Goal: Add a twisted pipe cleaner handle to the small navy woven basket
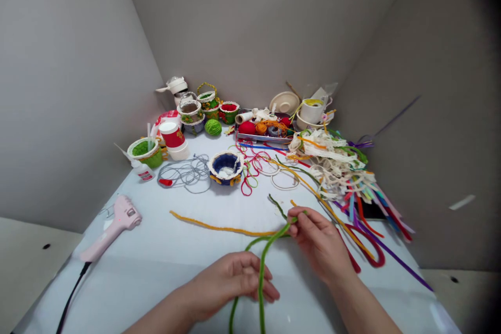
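Note:
My right hand [319, 240] pinches a bright green pipe cleaner [262, 276] near its bend between thumb and fingertips. Two lengths of it hang down and leave the bottom of the view. My left hand [238, 282] is loosely curved with its fingers apart, beside those hanging lengths; one passes in front of its fingers, the other behind. A yellow pipe cleaner [219, 228] lies on the table beyond, its right part reaching under the right hand. The tip of a dark green pipe cleaner [277, 205] shows just past the right fingertips.
On the left lie a pink glue gun [113, 227] with its cord and a glue bottle [142, 171]. A small blue basket [226, 168] stands mid-table beside grey yarn [190, 172]. A metal tray [266, 135] of yarn balls is behind; lace and pipe cleaners [332, 162] heap on the right.

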`<state>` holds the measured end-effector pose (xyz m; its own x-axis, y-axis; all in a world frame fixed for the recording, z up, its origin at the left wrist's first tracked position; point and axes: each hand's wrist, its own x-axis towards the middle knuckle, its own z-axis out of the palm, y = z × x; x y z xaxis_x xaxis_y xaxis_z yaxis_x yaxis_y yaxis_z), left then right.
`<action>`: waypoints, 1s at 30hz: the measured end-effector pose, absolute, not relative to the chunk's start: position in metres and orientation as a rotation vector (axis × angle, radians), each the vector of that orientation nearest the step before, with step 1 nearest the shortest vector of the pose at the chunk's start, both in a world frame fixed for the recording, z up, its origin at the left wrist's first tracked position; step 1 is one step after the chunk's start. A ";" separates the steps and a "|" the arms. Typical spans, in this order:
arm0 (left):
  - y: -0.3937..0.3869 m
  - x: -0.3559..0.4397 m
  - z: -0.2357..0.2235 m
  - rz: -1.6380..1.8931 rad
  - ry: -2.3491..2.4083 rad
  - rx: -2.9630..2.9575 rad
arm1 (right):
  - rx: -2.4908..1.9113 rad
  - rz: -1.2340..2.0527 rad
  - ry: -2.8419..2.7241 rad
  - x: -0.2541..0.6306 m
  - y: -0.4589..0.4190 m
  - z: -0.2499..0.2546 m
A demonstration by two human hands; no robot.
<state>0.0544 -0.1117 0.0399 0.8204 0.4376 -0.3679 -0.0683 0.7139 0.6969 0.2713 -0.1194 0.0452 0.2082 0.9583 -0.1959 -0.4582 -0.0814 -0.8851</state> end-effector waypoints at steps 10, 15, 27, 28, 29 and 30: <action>-0.111 0.068 0.052 0.497 0.766 0.627 | -1.112 1.404 -1.196 0.236 -0.137 0.048; -0.114 0.074 0.055 0.490 0.814 0.607 | -1.236 1.467 -0.946 0.241 -0.132 0.046; -0.111 0.075 0.049 0.511 0.818 0.547 | -1.301 1.516 -0.965 0.241 -0.130 0.039; -0.111 0.075 0.049 0.505 0.822 0.548 | -1.304 1.511 -0.988 0.241 -0.130 0.039; -0.111 0.075 0.048 0.500 0.828 0.555 | -1.312 1.498 -1.022 0.240 -0.130 0.040; -0.112 0.075 0.047 0.498 0.836 0.568 | -1.325 1.477 -1.060 0.240 -0.130 0.041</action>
<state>0.0749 -0.1118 0.0474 0.5746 0.6120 -0.5434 -0.1856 0.7440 0.6418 0.2404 -0.1301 0.0410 -0.0634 0.9627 -0.2631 -0.0592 -0.2668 -0.9619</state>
